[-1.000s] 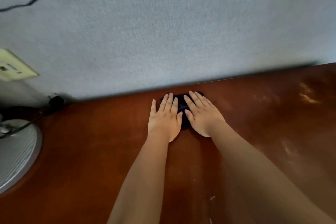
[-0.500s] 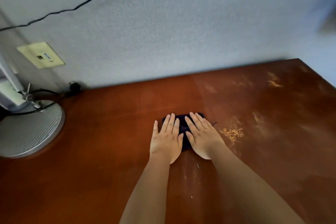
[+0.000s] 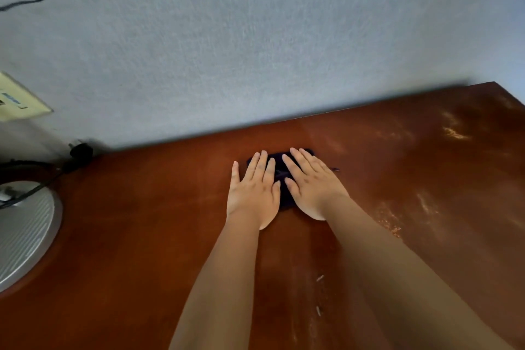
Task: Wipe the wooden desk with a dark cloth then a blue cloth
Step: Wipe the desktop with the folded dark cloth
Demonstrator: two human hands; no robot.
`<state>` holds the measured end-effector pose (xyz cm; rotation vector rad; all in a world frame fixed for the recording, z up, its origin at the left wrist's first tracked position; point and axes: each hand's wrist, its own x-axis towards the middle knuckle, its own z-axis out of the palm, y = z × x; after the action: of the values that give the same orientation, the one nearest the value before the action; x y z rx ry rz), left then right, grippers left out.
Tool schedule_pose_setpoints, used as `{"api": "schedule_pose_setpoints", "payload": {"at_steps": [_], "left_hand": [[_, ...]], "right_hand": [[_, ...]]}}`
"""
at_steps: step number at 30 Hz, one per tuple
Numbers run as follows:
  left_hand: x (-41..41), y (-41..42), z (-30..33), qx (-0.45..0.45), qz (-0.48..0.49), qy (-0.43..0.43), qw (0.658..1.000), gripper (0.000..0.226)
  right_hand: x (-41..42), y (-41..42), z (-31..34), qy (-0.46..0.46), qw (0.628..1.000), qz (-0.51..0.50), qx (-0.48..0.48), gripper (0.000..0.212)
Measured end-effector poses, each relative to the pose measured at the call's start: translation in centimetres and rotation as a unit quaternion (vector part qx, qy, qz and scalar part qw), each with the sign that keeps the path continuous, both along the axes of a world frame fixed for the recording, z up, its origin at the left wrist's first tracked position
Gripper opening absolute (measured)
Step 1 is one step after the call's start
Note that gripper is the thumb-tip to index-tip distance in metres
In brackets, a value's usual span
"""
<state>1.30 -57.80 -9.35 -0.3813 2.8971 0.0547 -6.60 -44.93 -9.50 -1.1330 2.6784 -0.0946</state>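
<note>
Both hands lie flat, palms down, side by side on the cloth (image 3: 281,176). L hand (image 3: 253,193): fingers straight, slightly spread, pressing the cloth's left part; grips nothing. R hand (image 3: 314,186): fingers straight, angled toward upper left, pressing the right part; grips nothing. Cloth: dark, folded small, mostly covered, visible between and beyond the fingers, on the desk (image 3: 142,236) near its rear edge by the wall (image 3: 255,37). Desk surface right of the hands shows pale scuffs. Far left: round grey base (image 3: 25,230) w/ cable; outlet plate (image 3: 17,99) on wall.
</note>
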Motion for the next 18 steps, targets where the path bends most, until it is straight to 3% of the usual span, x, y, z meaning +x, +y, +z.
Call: {"api": "schedule_pose_setpoints", "payload": {"at_steps": [8,18], "left_hand": [[0.8,0.4,0.3,0.010,0.012,-0.005,1.000,0.056],[10.8,6.1,0.7,0.005,-0.008,-0.012,1.000,0.056]], "right_hand": [[0.6,0.0,0.7,-0.003,1.000,0.005,0.024,0.055],[10.3,5.9,1.0,-0.030,0.999,0.009,0.044,0.057]]}}
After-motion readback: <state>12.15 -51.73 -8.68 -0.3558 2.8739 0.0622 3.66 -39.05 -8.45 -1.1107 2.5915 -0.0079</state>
